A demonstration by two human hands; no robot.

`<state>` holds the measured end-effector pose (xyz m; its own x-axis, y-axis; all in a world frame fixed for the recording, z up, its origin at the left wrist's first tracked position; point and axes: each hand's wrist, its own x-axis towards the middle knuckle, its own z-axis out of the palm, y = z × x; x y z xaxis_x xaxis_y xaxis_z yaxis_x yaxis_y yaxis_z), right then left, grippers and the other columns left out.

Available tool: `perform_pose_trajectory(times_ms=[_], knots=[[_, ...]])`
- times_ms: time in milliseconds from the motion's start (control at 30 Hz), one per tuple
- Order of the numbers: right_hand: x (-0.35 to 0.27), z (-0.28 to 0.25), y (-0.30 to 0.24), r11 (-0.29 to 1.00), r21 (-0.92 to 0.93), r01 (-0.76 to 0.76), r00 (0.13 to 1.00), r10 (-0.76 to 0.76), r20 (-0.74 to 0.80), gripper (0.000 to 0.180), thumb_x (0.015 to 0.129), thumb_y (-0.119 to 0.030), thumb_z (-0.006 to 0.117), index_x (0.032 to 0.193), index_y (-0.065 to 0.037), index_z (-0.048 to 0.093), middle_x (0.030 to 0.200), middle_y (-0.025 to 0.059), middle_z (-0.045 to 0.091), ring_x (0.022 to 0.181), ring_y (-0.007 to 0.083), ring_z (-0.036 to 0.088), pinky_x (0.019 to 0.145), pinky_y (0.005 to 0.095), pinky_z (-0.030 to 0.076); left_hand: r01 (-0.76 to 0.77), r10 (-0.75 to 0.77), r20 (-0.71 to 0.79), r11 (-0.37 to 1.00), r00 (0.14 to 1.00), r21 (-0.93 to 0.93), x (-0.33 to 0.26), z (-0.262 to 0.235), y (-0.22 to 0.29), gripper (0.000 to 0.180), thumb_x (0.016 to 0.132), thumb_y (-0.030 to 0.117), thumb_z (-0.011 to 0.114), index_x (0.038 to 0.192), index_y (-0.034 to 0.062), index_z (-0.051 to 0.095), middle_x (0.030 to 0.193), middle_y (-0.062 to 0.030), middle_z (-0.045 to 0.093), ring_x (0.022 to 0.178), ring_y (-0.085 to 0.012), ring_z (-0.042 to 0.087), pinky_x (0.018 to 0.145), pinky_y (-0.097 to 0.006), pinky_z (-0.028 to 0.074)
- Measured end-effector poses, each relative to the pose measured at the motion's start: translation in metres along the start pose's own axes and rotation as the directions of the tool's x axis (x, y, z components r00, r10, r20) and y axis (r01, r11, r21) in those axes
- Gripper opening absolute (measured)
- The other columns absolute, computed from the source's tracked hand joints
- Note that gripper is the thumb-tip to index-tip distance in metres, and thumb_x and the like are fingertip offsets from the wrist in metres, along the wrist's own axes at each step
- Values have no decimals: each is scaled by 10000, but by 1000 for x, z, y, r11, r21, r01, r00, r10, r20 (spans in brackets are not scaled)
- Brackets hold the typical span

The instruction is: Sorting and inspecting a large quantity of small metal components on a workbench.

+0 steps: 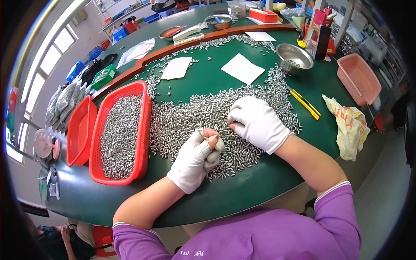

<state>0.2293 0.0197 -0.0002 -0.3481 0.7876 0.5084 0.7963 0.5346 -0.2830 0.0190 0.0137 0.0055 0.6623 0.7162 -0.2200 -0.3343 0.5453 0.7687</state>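
Small silvery bullet-shaped metal pieces [190, 112] lie in a broad heap on the green table. Over the near part of the heap is my left hand [197, 158], in a white glove with bare thumb and fingertip. Its fingers are closed in a pinch; whatever they hold is too small to name. My right hand [260, 123], gloved in white too, rests over the heap a little farther right. Its fingers curl inward with a bare tip touching the pieces, and what they grip is hidden.
A red basket [145, 125] full of the same pieces stands at left, beside another red basket [78, 145]. White paper sheets [242, 68], a metal bowl [294, 56], a yellow cutter [305, 104], a cloth bag [344, 125] and a pink basket [359, 80] lie around.
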Motion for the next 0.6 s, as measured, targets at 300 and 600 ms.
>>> perform_pose_trajectory(times_ms=[300,600], knots=[[5,-16,-8,993,117,35,982,-12,-187,156,708,-66,714,855,-73,663,882,79,631,840,268,611,757,357,501,10,-9,6,998,1000,-56,4,0,1,138,949,201,559,991,106,467,775,-2,506,535,-59,341,477,-195,275],[8,-30,22,997,4,-78,931,74,-358,160,762,-102,692,922,-103,676,926,106,629,843,299,607,752,374,504,-7,7,-8,1000,1000,22,-4,5,7,167,974,275,507,976,110,481,640,46,331,465,-46,245,403,-201,193]])
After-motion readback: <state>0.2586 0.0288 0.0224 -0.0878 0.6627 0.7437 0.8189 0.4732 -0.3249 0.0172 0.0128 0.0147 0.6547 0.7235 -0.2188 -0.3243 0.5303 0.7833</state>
